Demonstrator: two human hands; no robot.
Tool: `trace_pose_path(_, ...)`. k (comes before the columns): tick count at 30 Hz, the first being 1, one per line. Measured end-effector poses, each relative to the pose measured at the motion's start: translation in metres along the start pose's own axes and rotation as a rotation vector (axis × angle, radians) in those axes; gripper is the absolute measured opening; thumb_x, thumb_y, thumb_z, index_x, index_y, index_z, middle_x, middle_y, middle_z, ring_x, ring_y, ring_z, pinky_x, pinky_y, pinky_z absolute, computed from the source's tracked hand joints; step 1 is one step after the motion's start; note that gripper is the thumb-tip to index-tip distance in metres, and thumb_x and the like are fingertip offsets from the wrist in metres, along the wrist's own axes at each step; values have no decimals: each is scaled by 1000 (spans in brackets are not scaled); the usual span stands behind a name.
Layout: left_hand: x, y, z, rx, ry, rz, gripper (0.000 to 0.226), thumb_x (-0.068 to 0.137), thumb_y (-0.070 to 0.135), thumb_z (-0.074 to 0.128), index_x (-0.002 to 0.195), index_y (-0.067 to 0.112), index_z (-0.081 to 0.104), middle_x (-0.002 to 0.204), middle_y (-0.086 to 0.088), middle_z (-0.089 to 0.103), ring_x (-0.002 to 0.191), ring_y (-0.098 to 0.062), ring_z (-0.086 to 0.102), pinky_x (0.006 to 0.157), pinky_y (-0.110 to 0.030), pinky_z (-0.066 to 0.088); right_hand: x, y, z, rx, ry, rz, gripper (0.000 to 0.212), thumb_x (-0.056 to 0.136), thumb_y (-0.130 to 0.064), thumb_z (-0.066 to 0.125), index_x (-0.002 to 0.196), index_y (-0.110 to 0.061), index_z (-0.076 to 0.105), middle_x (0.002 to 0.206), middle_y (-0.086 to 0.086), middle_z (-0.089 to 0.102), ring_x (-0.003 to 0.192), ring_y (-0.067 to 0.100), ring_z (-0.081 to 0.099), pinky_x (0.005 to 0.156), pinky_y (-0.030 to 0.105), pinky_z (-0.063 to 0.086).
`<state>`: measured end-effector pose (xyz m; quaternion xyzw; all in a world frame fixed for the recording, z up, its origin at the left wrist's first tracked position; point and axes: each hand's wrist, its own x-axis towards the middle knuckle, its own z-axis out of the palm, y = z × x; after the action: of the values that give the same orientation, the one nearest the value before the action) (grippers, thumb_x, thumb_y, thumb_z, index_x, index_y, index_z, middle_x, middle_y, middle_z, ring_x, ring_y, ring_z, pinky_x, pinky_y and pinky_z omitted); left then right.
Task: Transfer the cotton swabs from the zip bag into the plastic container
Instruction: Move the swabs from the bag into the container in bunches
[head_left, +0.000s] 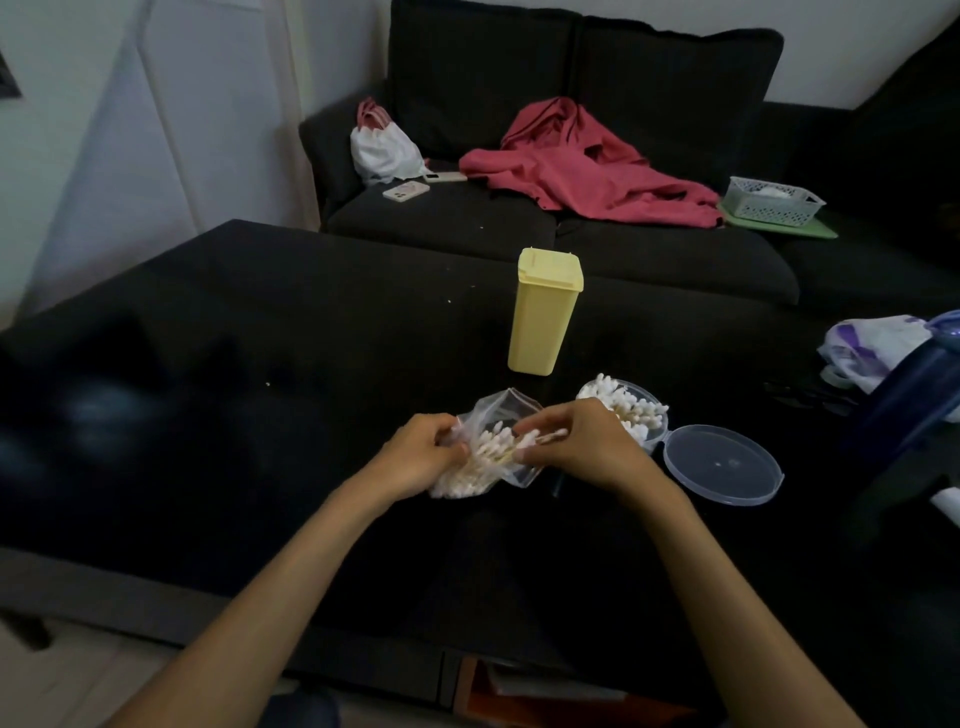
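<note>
Here, from the head view: a black table (311, 322), both bare forearms reaching in from the lower edge. Left hand (421, 457) curled around the near-left side of a clear zip bag (511, 410), gripping plastic and contents together; fingertips tucked under and mostly hidden. Right hand (576, 441) at the bag's mouth, fingers and thumb pinching a small bunch of cotton swabs (488, 452); exact number of sticks in the pinch impossible to tell, blurred. More swabs bunched inside the bag, white tips showing through, lower end partly covered by the left palm.

Just right of the bag, partly hidden behind the right hand: a round clear plastic container (644, 410), already holding upright swabs. Hinged clear lid (722, 462) lying open flat on the table to its right. Behind these, standing upright and apart: a tall yellow box (543, 312) with closed lid.

Right edge: a dark blue object, cut off and unidentifiable, beside a crumpled white-and-purple bag (872, 353). Farther back, a dark sofa (649, 260) carrying a red garment (587, 166), a white drawstring bag (382, 148), two phones (406, 191) and a white basket (771, 200) on something green.
</note>
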<state>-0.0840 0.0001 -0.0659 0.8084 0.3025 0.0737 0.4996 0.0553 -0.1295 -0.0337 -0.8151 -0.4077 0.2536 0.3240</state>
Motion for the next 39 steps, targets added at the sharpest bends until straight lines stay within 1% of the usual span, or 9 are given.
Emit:
trace_pose_path(2,-1,3,1,-105,-45,-19,11,94,9,53,96,15,62,87,0,65,76,-7,63,63,-20,50,0,-1,2,35,28,-5,26,74,-25,79,99,-20,73,98,-3,69,92,10,64,83,26,52)
trace_pose_path(4,-2,6,0,-156,-88,-54,15,95,9,51,104,14,62,87,3,65,75,-4,62,62,-17,47,0,-2,5,36,81,-9,24,74,-29,79,96,-21,72,94,-1,69,87,12,65,82,29,54)
trace_pose_path(9,-4,10,0,-156,-130,-95,12,95,14,53,100,17,64,93,-2,67,80,-9,64,68,-21,49,0,-7,11,-8,61,-15,12,77,-18,76,79,-25,67,84,-5,66,78,8,65,74,26,56)
trace_pose_path(14,-2,10,1,2,-82,-123,27,91,30,59,110,12,65,108,-12,68,101,-26,65,96,-46,50,-1,-7,-2,44,13,-2,8,79,-13,73,82,-20,71,85,-2,68,79,7,66,70,20,53)
trace_pose_path(22,-2,8,4,25,-97,-92,24,92,27,59,112,15,65,108,-7,68,101,-20,65,98,-46,48,0,1,-5,-47,-71,20,21,81,-17,72,102,-17,72,83,-7,63,74,2,58,61,12,44)
trace_pose_path(25,-2,7,3,22,-109,-78,21,91,26,59,109,15,65,107,-7,68,100,-20,66,97,-46,48,1,-1,2,5,-66,50,14,80,-16,73,95,-16,74,81,-3,69,74,5,65,63,13,50)
trace_pose_path(28,-1,6,2,28,-104,-77,21,92,26,59,108,14,66,107,-9,68,100,-23,65,97,-47,48,0,-2,-4,30,-30,36,8,79,-15,74,87,-18,74,74,-7,67,62,-3,60,51,6,41)
trace_pose_path(34,2,7,3,32,-115,-103,23,94,28,55,111,15,63,110,-10,67,102,-23,65,97,-45,49,-3,0,-18,78,6,-92,10,81,-14,72,86,-22,72,83,-4,71,78,5,68,77,23,55)
trace_pose_path(39,3,9,5,-2,-136,-117,31,95,24,54,123,13,52,113,-6,64,103,-17,63,92,-33,49,-1,-4,-6,-88,-31,-127,11,90,-16,61,93,-26,67,103,-2,65,84,9,64,73,22,54)
